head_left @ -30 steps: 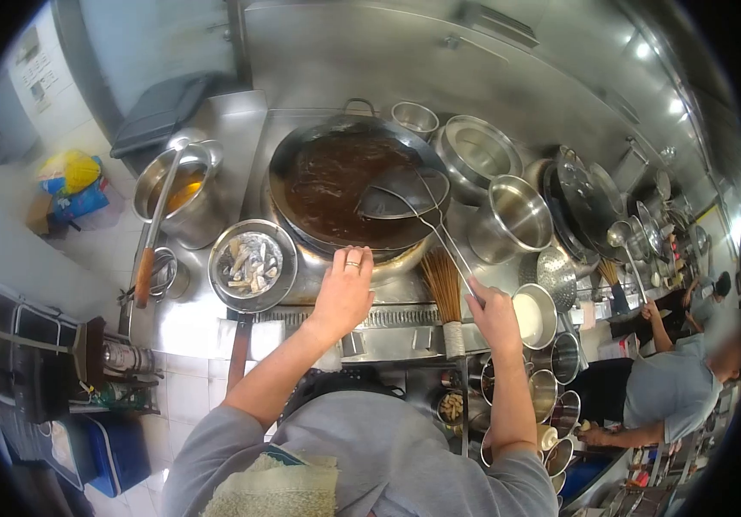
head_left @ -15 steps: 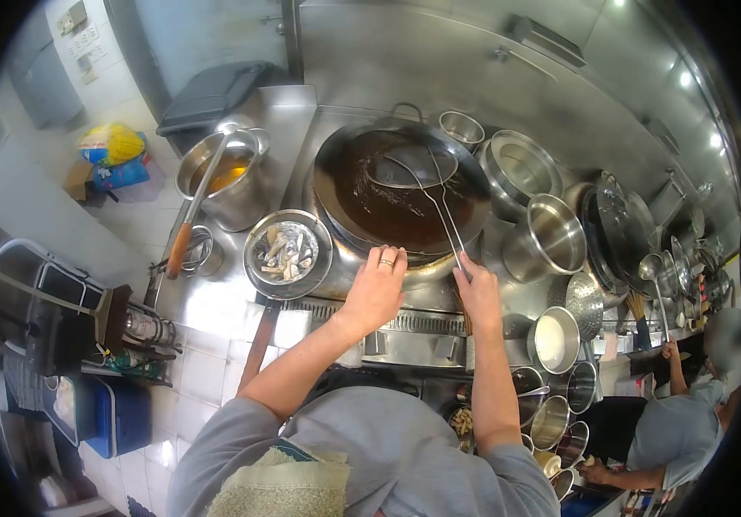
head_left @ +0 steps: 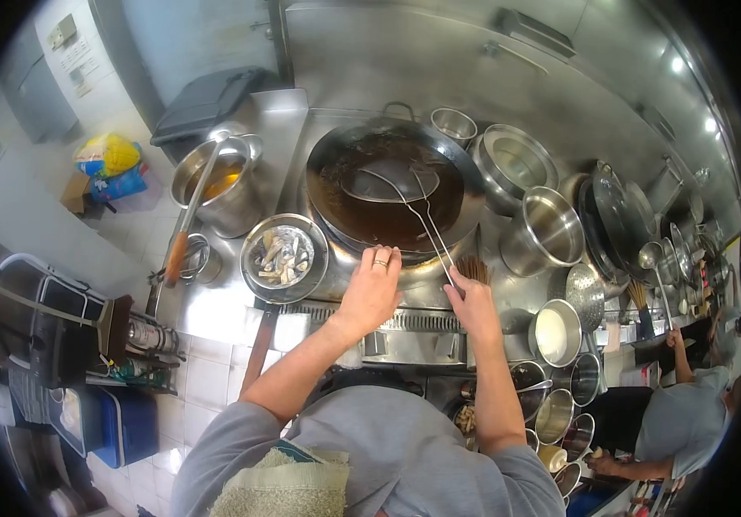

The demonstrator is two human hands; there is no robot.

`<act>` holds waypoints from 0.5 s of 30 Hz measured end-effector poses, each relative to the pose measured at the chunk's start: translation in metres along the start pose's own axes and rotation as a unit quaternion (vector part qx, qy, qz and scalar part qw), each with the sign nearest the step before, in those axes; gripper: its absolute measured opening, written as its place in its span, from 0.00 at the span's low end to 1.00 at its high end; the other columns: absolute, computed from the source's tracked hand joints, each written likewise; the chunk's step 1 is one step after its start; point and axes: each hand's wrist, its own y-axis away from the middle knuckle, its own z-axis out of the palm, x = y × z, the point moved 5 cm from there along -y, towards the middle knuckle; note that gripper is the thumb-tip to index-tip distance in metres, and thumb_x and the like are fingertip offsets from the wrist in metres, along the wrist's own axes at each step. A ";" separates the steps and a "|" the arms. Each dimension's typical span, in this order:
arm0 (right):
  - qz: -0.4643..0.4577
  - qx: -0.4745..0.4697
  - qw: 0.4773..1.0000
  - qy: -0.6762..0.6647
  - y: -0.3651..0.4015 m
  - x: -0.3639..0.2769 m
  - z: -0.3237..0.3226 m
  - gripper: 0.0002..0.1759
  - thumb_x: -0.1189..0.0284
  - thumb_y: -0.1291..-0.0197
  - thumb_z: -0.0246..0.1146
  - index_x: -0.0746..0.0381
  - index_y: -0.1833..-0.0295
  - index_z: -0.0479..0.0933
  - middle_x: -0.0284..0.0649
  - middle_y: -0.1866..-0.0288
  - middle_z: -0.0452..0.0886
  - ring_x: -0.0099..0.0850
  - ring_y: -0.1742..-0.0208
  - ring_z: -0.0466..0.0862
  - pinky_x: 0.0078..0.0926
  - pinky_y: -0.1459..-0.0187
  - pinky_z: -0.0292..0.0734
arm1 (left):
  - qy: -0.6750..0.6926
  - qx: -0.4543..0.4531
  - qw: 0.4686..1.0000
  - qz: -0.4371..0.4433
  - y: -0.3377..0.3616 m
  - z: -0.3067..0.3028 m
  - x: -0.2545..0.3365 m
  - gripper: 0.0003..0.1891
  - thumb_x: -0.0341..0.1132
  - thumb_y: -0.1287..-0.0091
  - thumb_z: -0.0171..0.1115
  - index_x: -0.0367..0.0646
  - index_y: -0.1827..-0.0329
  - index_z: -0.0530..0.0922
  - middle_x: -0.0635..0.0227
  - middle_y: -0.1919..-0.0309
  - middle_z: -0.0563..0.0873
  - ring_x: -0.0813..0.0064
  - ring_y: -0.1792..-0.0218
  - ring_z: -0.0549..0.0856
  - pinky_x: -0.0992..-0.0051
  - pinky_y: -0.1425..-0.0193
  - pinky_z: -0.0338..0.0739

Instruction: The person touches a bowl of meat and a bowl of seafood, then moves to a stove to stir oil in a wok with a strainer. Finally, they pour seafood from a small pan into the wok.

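Note:
A large dark wok (head_left: 327, 155) sits on the burner, holding dark brown liquid. My left hand (head_left: 372, 291), with a ring on one finger, has its fingers closed at the wok's near rim. The fingertips are partly hidden there. In my right hand (head_left: 474, 306) is the long wire handle of a round mesh strainer (head_left: 379, 183). The strainer's mesh head lies in the wok, at the liquid. Left of the wok stands a pan (head_left: 323, 267) with a dark handle, holding pale, strip-like pieces of food (head_left: 283, 257) in a foil-like inner dish.
A steel pot (head_left: 245, 202) of amber liquid with a wooden-handled ladle (head_left: 176, 258) stands at left. Steel pots (head_left: 543, 231), a bowl of white liquid (head_left: 557, 336) and a perforated skimmer (head_left: 584, 297) are on the right. A bamboo brush (head_left: 472, 269) lies near my right hand. Another person (head_left: 685, 422) works at far right.
The strainer's head has shifted left and a little nearer in the wok, with my right hand moving slightly left. My left hand stays at the rim. The bamboo brush has come into clearer view.

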 end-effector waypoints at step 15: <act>-0.006 -0.027 0.996 0.082 0.075 -0.016 -0.073 0.21 0.73 0.39 0.71 0.60 0.39 0.83 0.58 0.63 0.85 0.56 0.62 0.84 0.48 0.58 0.79 | -0.030 -0.009 0.999 0.007 -0.001 0.003 0.001 0.42 0.35 0.42 0.74 0.25 0.27 0.64 0.43 0.35 0.72 0.48 0.31 0.70 0.58 0.28 0.73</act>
